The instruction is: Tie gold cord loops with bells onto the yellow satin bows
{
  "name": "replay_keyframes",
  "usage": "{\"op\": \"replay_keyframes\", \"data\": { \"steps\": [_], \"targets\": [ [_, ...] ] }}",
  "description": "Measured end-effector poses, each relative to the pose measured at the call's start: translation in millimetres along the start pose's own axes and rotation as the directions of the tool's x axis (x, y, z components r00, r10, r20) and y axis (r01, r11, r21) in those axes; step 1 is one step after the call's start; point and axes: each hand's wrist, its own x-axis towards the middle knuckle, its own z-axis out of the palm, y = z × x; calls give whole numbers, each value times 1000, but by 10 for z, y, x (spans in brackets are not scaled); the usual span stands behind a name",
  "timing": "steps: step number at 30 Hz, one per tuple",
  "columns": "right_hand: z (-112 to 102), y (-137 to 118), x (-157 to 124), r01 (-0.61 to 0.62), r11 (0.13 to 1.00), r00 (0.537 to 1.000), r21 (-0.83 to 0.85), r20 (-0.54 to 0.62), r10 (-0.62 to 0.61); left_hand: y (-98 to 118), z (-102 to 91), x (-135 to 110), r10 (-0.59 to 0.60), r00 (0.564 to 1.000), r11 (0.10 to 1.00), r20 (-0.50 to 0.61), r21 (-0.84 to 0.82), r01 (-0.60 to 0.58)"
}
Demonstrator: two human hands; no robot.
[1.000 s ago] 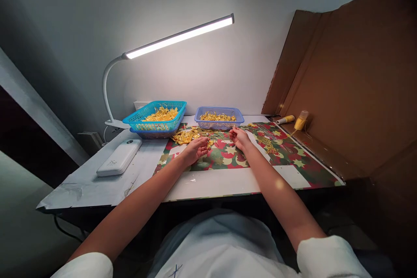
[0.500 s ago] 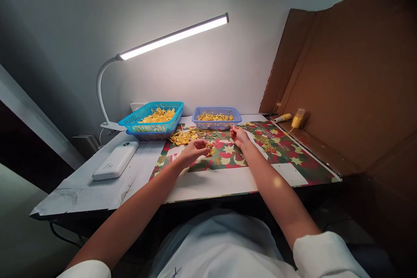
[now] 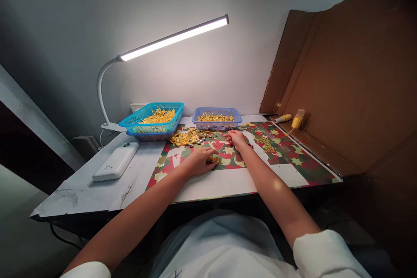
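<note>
My left hand (image 3: pixel 201 161) is low over the patterned sheet, its fingers curled round a small shiny gold piece (image 3: pixel 213 160) whose exact kind I cannot make out. To its right and a little farther off, my right hand (image 3: pixel 237 140) is closed in a pinch. A thin pale tip shows above those fingers, too small to name. Beyond my left hand lies a pile of gold leaf-shaped pieces (image 3: pixel 181 138), with small silvery round bits (image 3: pixel 199 141) at its right edge. Thin gold stems (image 3: pixel 211 134) stretch from the pile toward my right hand.
At the back stand a turquoise basket (image 3: pixel 150 128) of gold leaves and a purple basket (image 3: pixel 216 125) of gold pieces. A lit lamp (image 3: pixel 176 37) arches above. A white power bank (image 3: pixel 116 161) lies left. Gold thread (image 3: pixel 267 144), a yellow spool (image 3: pixel 297 119) and cardboard (image 3: pixel 352 87) are right.
My left hand has moved slightly right and down toward the sheet with the gold piece. My right hand has shifted a little left and down, still pinched. Silvery bits by the pile are now uncovered.
</note>
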Motion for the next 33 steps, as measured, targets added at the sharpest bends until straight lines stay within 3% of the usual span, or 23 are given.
{"op": "replay_keyframes", "data": {
  "steps": [16,28,33],
  "targets": [
    [149,43,224,-80,960,995,-270,-77,61,12,25,-4,43,992,991,119,-132,-28],
    [180,100,246,-36,875,980,-483,-191,-65,71,81,30,-11,998,994,54,-107,17],
    [194,112,336,-69,850,971,-521,-233,-63,121,81,24,-70,997,980,35,-185,75]
  ]
}}
